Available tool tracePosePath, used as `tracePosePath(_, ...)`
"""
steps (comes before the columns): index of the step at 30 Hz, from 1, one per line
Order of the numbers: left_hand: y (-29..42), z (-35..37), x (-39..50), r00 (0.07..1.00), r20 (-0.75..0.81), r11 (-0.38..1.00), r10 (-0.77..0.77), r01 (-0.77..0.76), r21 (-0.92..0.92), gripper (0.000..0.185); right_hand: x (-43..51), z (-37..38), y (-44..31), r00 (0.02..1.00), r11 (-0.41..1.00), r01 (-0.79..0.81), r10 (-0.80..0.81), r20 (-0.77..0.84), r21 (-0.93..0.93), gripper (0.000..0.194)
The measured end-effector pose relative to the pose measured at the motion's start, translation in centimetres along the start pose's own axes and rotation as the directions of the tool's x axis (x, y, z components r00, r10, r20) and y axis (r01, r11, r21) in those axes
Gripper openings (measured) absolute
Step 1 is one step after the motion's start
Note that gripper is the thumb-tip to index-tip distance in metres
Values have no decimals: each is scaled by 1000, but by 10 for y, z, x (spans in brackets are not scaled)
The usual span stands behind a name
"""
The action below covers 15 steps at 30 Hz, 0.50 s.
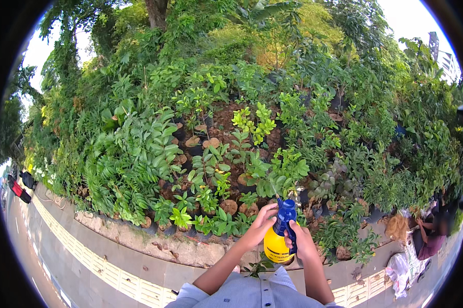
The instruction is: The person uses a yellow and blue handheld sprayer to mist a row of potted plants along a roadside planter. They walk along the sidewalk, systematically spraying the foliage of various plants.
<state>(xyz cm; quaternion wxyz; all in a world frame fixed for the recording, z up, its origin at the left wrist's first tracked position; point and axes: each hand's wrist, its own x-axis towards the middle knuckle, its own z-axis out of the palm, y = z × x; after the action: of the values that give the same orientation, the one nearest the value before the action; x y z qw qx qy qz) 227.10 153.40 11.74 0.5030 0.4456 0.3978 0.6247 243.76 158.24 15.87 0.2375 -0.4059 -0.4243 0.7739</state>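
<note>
A yellow pump sprayer bottle [274,246] with a blue pump head [287,210] stands upright in front of my shirt. My right hand [302,240] is wrapped around its blue handle, thumb near the top. Beside the head on the other side, my left hand [260,223] has its fingers apart near the nozzle; whether they touch the sprayer is hard to see. The blue nozzle [280,202] points at a leafy potted plant [287,169], and a thin pale streak rises from its tip.
Densely packed saplings in black grow bags [170,230] fill the bed beyond a stone kerb [139,238]. Yellow tactile paving [112,271] crosses the pavement. At right, a person [431,235] sits by white plastic sacks [399,271] and a brown fibre bundle [397,227].
</note>
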Motion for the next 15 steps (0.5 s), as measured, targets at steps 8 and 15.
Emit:
tracePosePath(8, 20, -122, -18, 977, -207, 991, 49, -22, 129, 42, 72, 130, 41, 998, 1000, 21, -21, 57, -3, 39)
tracePosePath(15, -3, -188, -49, 855, -286, 888, -434, 352, -295, 46, 105, 178, 109, 969, 970, -242, 240, 63, 27, 37)
